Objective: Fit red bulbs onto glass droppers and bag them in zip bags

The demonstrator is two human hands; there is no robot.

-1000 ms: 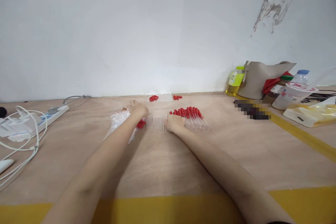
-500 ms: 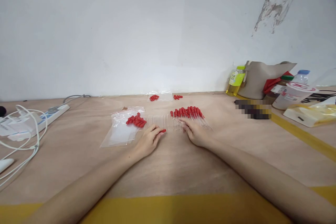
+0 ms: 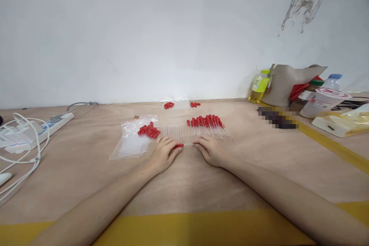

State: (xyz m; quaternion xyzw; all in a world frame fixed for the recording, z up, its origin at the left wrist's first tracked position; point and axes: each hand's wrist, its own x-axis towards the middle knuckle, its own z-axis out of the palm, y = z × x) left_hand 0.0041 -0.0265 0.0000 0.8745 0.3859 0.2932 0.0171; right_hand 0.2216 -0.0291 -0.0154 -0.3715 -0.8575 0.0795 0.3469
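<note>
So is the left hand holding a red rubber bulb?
Yes, the left hand pinches a red rubber bulb at its fingertips, facing the right hand.

both arms are bare from the wrists down to the lower edge of the picture, at 7 and 5 o'clock; no sleeve covers them there. the left hand [image 3: 163,154] and the right hand [image 3: 211,151] wear no gloves. both forearms look long and slim.

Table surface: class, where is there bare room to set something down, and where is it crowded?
Bare wood lies between the plastic bag and power strip, and right of the finished droppers. Crowded: the far right, around the bottles.
</note>
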